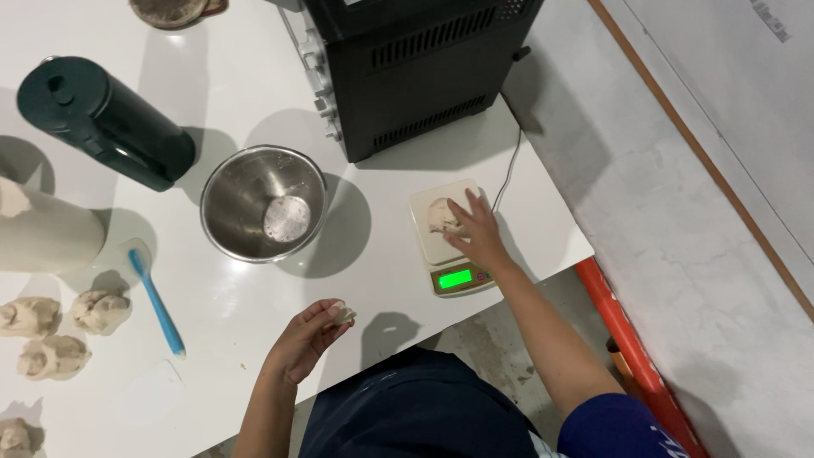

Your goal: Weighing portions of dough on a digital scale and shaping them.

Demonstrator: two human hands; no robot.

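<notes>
- Pale dough lump (441,216) sits on the small white kitchen scale (424,246), whose green display faces the near desk edge.
- Right hand (477,233) lies spread, fingers open, on the dough lump and grips nothing.
- Left hand (309,337) hovers over the near desk edge, fingertips pinched shut on a small dough bit (342,314).
- Scale stands close to the white desk's (381,280) front right corner; bare desk lies between it and the steel bowl (264,203).
- Black appliance (415,68) stands just behind the scale, its cord trailing down the right edge.
- Blue spatula (155,301), four dough pieces (100,310) and a dark bottle (106,121) lie well to the left.
</notes>
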